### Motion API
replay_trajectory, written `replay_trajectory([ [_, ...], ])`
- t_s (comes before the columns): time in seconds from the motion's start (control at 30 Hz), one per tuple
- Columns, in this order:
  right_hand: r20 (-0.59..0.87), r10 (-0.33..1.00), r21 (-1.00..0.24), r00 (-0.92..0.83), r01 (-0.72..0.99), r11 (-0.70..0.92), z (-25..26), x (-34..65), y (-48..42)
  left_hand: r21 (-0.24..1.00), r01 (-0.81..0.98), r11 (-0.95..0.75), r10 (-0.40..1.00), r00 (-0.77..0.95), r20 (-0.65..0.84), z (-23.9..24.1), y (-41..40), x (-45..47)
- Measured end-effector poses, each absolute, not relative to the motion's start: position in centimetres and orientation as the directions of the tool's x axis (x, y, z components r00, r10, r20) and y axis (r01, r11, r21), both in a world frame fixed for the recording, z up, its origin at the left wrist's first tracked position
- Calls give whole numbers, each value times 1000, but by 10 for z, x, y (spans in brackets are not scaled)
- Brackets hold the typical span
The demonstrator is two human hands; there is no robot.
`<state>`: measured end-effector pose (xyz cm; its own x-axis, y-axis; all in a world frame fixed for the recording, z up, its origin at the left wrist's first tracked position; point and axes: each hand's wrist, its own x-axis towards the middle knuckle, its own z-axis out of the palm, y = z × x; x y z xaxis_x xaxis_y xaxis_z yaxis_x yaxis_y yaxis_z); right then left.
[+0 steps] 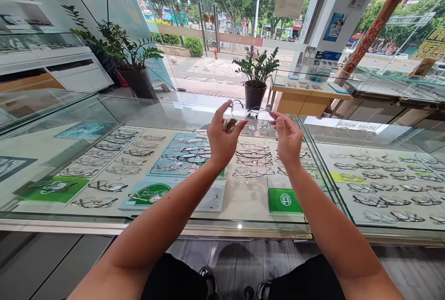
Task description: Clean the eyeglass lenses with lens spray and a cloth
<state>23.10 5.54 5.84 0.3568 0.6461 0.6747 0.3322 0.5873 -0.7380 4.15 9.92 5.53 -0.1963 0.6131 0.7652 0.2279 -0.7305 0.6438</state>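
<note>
A pair of thin-rimmed eyeglasses (257, 109) is held up above the glass display counter, lenses facing away from the front edge. My left hand (223, 137) grips its left side, with index finger and thumb around the left lens rim. Something small and tan shows between those fingers, too unclear to name. At the right end, my right hand (289, 138) pinches the frame near the hinge between thumb and fingers. Beneath the glass, rows of eyeglasses (253, 154) lie on a pale shelf below both hands.
The glass counter (243, 226) spans the view, with a second glass case (389, 151) adjoining on the right. Green branded cards (284, 201) lie inside. Beyond stand a potted plant (255, 89), another potted plant (135, 75) and a small display table (309, 91) by the windows.
</note>
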Motion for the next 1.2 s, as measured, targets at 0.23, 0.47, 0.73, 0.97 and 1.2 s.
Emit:
replay_trajectory([
  [0.23,571,756,-816,320,122,564,59,233,60,656,206,-726,632,-174,755,55,100,41],
  [0.47,489,825,-863,284,17,505,64,232,54,660,223,-717,639,-166,751,57,97,41],
  [0.73,459,851,-871,254,-59,487,65,232,55,677,210,-705,657,-164,735,59,95,42],
  [0.97,444,856,-880,266,-52,472,64,234,56,687,183,-704,671,-149,727,56,98,41],
  [1.2,441,826,-888,351,37,458,59,236,60,675,110,-729,668,-103,737,57,97,42],
])
